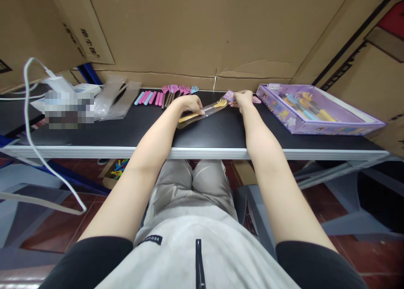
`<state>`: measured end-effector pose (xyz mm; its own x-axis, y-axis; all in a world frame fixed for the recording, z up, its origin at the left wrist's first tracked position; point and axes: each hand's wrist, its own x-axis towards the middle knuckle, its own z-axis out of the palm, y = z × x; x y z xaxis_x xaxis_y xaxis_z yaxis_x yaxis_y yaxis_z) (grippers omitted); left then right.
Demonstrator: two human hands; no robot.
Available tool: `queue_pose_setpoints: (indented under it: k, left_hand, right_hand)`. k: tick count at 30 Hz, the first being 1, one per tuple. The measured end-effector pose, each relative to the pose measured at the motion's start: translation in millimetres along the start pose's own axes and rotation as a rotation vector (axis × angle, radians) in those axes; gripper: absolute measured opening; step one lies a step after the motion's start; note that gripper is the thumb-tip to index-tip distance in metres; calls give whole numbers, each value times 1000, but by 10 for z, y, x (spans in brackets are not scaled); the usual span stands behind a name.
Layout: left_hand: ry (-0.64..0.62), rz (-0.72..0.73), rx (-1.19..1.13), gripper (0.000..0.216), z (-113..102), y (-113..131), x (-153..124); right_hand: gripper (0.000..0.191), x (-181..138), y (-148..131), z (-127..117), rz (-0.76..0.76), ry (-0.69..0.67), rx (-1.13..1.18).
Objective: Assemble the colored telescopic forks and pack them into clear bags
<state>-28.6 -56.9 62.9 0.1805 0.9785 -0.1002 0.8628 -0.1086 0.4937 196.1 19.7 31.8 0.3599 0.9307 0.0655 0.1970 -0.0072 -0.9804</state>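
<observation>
My left hand is closed on a clear plastic bag with a yellow back scratcher inside it. The scratcher's fork-like head points right and its yellow handle toward me. At the bag's far right end, my right hand pinches a small purple card; whether the card is in the bag I cannot tell. Another pinkish card lies just right of that hand. Beyond my left wrist are several pink and blue back scratchers in a row, partly hidden by my forearm.
An open purple display box on the right holds several blue and yellow back scratchers. Clear empty bags lie on the left, near a white device with a cable. Cardboard walls the black table at the back.
</observation>
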Motion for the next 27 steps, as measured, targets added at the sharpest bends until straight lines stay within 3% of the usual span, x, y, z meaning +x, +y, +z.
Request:
queue_pose_setpoints:
  k: [2,10,14,23,27]
  left_hand:
    - [22,-2,-23,7,5,13,-21]
    - [117,-25,-356,34,73,11,-8]
    - [180,-40,-533,38,102,34,26]
    - [238,-104,-921,30,117,87,83]
    - [353,-139,-1014,18,113,67,120]
  right_hand:
    - [22,-21,-16,10,5,-2,22]
    - [48,74,-40,94,-44,-39,229]
    - [56,147,3,147,-105,-103,243]
    - [26,-210,-70,293,-187,-304,-14]
    - [23,-426,-166,261,-258,-463,-127]
